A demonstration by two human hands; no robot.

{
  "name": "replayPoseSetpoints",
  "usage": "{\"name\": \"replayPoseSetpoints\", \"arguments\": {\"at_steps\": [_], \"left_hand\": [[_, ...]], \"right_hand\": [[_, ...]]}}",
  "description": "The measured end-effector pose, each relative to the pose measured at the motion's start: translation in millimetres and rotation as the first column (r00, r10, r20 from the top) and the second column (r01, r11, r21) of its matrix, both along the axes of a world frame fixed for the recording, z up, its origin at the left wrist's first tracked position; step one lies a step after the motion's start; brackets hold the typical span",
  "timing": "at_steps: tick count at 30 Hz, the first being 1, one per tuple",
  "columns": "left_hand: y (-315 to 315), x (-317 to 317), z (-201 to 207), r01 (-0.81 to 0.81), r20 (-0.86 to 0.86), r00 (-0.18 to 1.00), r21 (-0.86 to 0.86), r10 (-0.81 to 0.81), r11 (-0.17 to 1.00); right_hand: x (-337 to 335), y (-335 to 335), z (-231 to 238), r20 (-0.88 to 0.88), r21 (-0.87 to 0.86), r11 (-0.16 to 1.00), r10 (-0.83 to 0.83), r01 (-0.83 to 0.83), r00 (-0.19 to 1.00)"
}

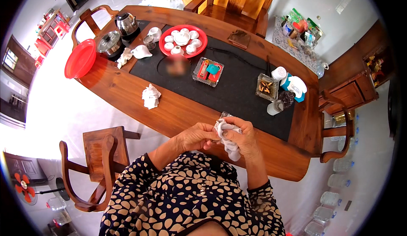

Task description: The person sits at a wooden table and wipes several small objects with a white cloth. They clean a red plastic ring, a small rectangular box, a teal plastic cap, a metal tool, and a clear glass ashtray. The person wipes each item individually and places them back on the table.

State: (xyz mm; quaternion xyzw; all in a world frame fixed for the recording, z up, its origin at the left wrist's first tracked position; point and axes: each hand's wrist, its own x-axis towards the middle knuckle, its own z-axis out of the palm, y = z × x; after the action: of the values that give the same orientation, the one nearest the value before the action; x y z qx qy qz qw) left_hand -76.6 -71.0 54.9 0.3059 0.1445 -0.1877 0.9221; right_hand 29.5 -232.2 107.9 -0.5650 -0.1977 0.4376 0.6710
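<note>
Over the near edge of the table, both my hands are closed around a crumpled white cloth [229, 140]. My right hand [245, 139] grips it from the right, thumb on top, and a fold hangs down below. My left hand [196, 136] pinches at the cloth's left side, fingertips pressed together; anything inside the folds is hidden. Just beyond the right fingers a clear, glass-like edge [224, 114] shows, and I cannot tell whether it is held or lies on the table. A second crumpled white cloth [151, 96] lies to the left on the wood.
On the wooden table [123, 98] stand a red tray [204, 33] of white teacups, a glass dish [208, 82] with small packets, an ashtray [259, 94] with butts, white containers [279, 73], a kettle [126, 23], a pot [109, 41] and a red basin [81, 60]. A wooden chair [108, 155] stands left.
</note>
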Motion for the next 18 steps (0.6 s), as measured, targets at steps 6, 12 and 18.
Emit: {"name": "replayPoseSetpoints", "arguments": {"at_steps": [6,12,18], "left_hand": [[-6.2,-4.2,12.7,-0.268,0.023,0.963,0.213,0.269,0.94],[-14.8,-11.1,22.4,-0.735,0.715,0.678,0.665,-0.172,-0.133],[-15.1,-12.6,6.0,-0.698,0.701,0.713,0.71,-0.003,0.092]], "right_hand": [[-4.6,7.0,-18.5,-0.058,0.01,0.973,-0.23,0.231,0.972],[-12.8,15.2,-16.6,-0.052,-0.013,0.949,-0.316,0.316,0.947],[-11.1,20.3,-25.6,-0.102,0.031,0.904,-0.421,0.426,0.901]]}}
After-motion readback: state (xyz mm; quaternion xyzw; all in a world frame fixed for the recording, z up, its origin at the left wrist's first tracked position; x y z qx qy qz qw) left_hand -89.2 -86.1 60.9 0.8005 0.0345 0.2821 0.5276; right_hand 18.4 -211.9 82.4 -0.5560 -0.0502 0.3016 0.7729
